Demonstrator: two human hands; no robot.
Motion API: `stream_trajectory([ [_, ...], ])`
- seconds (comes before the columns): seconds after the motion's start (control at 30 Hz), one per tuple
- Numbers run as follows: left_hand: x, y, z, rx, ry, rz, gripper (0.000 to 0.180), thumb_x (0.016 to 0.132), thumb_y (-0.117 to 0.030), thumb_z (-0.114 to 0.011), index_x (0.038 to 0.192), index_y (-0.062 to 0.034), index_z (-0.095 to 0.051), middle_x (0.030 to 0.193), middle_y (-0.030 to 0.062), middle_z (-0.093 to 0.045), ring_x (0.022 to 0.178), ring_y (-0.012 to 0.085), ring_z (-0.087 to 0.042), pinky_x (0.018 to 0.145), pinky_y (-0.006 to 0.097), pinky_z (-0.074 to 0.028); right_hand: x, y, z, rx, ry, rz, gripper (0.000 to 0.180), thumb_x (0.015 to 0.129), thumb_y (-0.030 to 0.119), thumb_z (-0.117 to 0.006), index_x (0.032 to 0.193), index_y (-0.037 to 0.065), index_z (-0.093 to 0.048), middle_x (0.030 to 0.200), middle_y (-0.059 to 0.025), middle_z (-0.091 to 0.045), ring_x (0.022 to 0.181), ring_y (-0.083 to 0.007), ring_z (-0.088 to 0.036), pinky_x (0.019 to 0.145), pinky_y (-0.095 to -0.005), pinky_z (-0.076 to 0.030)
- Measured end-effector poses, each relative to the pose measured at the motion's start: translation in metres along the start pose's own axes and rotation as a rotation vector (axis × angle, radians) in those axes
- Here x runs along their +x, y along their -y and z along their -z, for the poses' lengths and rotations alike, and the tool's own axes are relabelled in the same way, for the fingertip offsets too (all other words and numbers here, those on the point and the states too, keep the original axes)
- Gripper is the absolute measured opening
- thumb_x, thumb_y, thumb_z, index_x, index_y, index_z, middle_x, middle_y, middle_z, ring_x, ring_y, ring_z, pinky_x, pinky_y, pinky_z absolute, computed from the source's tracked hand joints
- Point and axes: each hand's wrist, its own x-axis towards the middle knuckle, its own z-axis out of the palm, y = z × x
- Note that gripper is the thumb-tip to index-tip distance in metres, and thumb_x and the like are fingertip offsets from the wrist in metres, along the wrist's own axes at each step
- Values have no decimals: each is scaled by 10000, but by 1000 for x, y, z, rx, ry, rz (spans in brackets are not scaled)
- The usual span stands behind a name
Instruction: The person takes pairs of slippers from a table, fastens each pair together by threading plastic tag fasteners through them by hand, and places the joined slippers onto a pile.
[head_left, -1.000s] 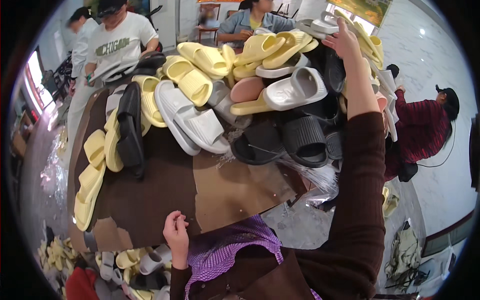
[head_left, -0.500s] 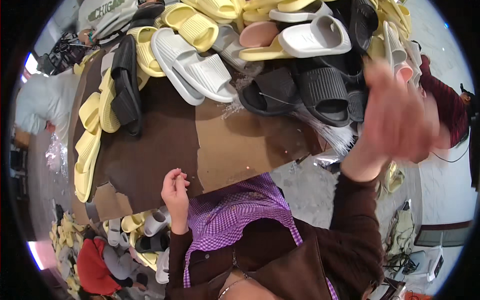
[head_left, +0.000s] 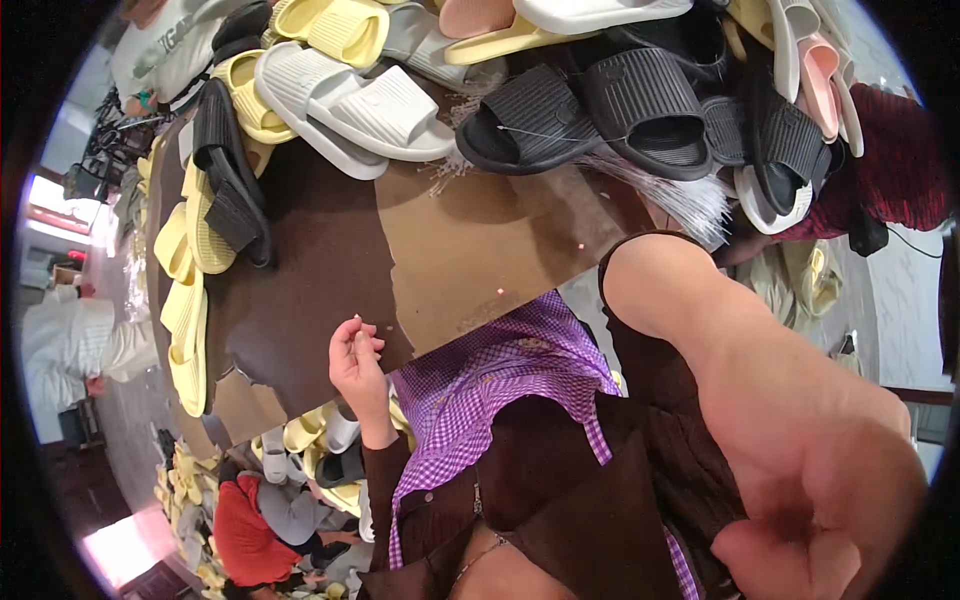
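Observation:
My left hand (head_left: 358, 368) rests at the near edge of the brown tabletop (head_left: 300, 250), its fingers loosely bent, slightly apart and holding nothing I can see. Large and close at the lower right is my right hand (head_left: 815, 490). Its thumb and fingers curl inward, and whatever may be between them is hidden. Neither hand touches a slipper. Across the table lie a white pair of slide slippers (head_left: 365, 110), a black slide (head_left: 530, 120) and another black slide (head_left: 648, 110). A bundle of clear plastic fasteners (head_left: 680, 195) spreads beneath the black ones.
Yellow slides (head_left: 185, 310) and a black slide (head_left: 228, 175) line the table's left side. A brown cardboard sheet (head_left: 470, 250) covers part of the top. A person in red (head_left: 250, 530) bends beside slippers at lower left. A dark red sleeve (head_left: 900, 160) shows at the right.
My right hand has swung from beside the slippers at the right down and close to the camera. My left hand stays nearly where it was. The whole view has shifted, with the slippers higher.

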Motion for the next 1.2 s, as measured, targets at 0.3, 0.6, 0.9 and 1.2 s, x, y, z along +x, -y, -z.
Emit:
stream_trajectory([
  [0.3, -1, 0, 4, 24, -2, -4, 185, 934, -82, -516, 1091, 3, -562, 895, 31, -612, 702, 49, -551, 599, 163, -413, -18, 18, 2, -6, -50, -99, 343, 903, 369, -520, 678, 121, -592, 614, 21, -560, 526, -100, -508, 670, -350, -425],
  [0.6, -6, 0, 8, 8, -6, -4, 193, 937, -93, -520, 1102, -3, -562, 903, 33, -614, 705, 50, -548, 609, 165, -419, -25, 18, 5, -23, -73, -197, 349, 935, 348, -476, 709, 106, -586, 631, -10, -553, 551, -140, -522, 676, -364, -435],
  [0.9, 33, -34, 3, -12, 71, 172, 204, 916, -87, -533, 1095, 4, -562, 911, 45, -618, 712, 70, -563, 608, 176, -431, -13, -53, -9, 124, -12, -219, 359, 967, 327, -432, 741, 91, -580, 648, -41, -546, 577, -181, -535, 683, -378, -445],
  [1.2, 185, -18, -65, 289, 11, -212, 522, 686, -330, -676, 967, 77, -509, 967, 267, -595, 797, 366, -613, 670, 417, -489, -165, -152, -67, 480, -898, -1673, 395, 936, 379, -510, 1131, 36, -540, 840, -46, -607, 635, -121, -558, 621, -296, -493],
])
